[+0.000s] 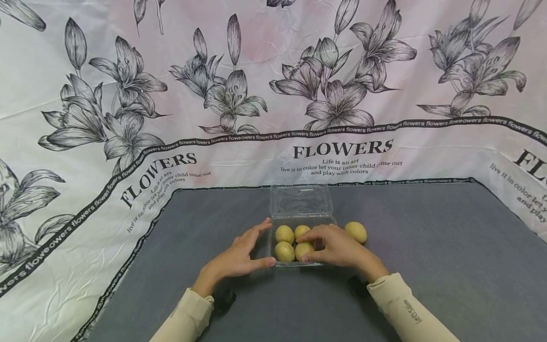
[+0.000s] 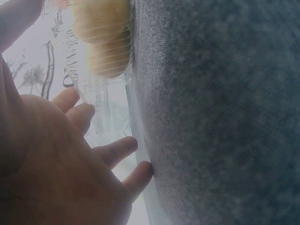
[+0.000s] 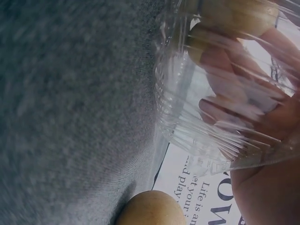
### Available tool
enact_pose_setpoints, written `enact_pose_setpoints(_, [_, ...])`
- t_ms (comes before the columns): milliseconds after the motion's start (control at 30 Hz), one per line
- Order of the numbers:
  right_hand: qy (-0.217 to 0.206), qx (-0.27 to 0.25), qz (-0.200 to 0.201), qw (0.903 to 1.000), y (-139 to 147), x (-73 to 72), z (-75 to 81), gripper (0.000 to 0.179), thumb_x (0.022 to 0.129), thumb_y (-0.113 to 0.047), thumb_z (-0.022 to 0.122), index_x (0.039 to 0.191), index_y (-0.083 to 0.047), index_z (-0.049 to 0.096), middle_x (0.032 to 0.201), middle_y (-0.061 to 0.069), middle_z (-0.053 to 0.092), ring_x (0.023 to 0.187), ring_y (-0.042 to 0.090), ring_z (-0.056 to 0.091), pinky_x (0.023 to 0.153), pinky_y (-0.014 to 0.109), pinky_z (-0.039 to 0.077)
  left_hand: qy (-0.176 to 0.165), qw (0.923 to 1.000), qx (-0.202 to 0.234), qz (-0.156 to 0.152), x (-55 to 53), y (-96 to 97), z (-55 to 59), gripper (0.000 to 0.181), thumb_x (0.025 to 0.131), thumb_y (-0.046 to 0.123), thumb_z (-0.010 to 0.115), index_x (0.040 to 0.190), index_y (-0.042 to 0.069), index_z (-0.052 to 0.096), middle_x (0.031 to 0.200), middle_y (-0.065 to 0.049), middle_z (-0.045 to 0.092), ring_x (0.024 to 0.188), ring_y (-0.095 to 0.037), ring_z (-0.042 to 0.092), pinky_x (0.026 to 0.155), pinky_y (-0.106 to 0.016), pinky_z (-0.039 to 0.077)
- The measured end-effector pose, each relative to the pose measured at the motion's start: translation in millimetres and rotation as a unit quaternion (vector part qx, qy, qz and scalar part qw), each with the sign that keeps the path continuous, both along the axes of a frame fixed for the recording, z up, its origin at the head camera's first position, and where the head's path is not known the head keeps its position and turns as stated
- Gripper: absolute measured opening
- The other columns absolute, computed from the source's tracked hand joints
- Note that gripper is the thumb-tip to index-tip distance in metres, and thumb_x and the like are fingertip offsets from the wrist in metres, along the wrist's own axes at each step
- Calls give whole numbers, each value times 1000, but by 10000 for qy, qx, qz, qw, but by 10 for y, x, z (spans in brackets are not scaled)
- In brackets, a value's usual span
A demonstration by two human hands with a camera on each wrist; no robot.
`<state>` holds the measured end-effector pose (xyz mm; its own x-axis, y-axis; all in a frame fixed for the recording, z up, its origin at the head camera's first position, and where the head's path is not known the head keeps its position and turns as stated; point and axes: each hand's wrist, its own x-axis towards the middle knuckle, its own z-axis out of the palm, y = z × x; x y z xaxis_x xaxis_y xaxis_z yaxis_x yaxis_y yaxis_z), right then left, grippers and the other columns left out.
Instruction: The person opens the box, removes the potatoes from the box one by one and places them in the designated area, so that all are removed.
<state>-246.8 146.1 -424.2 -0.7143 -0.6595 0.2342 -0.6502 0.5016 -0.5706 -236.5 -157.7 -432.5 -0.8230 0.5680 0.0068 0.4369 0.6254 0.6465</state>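
Observation:
A clear plastic clamshell box [image 1: 301,199] stands with its lid raised at the back. Inside it are several round yellow fruits [image 1: 284,233], too plain to tell the kind. My right hand [image 1: 337,246] reaches in over the right side, thumb and fingers about the front fruit [image 1: 304,250]. Through the clear wall in the right wrist view, the fingers lie against a fruit [image 3: 239,16]. My left hand [image 1: 237,252] lies along the box's left side, fingers spread and thumb at the front corner. In the left wrist view its fingers [image 2: 117,151] are extended beside the clear wall.
One more yellow fruit [image 1: 356,232] lies on the grey cloth [image 1: 427,251] just right of the box. Behind the table hangs a white curtain [image 1: 252,166] printed with flowers and lettering.

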Motion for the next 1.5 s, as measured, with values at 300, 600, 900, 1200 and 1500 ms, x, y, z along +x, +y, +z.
enact_pose_setpoints(300, [-49, -217, -54, 9997, 28, 27, 32, 44, 86, -34, 82, 122, -11, 74, 105, -3, 73, 86, 11, 64, 76, 32, 55, 36, 10000, 39, -16, 0, 3, 6, 86, 95, 52, 67, 163, 26, 22, 172, 9, 10, 158, -29, 19, 119, -68, 16])
enact_pose_setpoints(600, [163, -418, -105, 9989, 50, 40, 75, 43, 84, -30, 84, 122, -11, 74, 106, -3, 75, 90, 7, 64, 80, 36, 56, 109, 9999, 46, -23, -8, 7, 0, 86, 94, 52, 68, 162, 25, 23, 172, 9, 12, 158, -27, 19, 118, -68, 17])
enact_pose_setpoints(900, [55, -730, -224, 9971, 91, 52, 130, 46, 81, -27, 86, 122, -10, 74, 109, -2, 76, 93, 6, 66, 84, 37, 57, 69, 10000, 14, -8, -4, 4, -3, 88, 94, 53, 67, 163, 23, 22, 172, 10, 10, 159, -28, 17, 119, -68, 16])
enact_pose_setpoints(1200, [208, -880, -374, 9952, 175, 46, 199, 45, 81, -26, 86, 121, -10, 74, 103, -6, 75, 90, 5, 65, 83, 38, 57, 15, 10000, 20, -14, 6, 2, -1, 88, 95, 52, 67, 163, 23, 21, 172, 10, 9, 158, -29, 20, 118, -69, 16])
enact_pose_setpoints(1500, [150, -980, -556, 9935, 302, 31, 274, 43, 83, -26, 85, 122, -11, 74, 102, -6, 74, 90, 6, 64, 85, 37, 56, 61, 10000, 22, -26, 4, -4, -6, 87, 95, 51, 67, 163, 23, 21, 172, 10, 10, 157, -29, 21, 118, -69, 16])
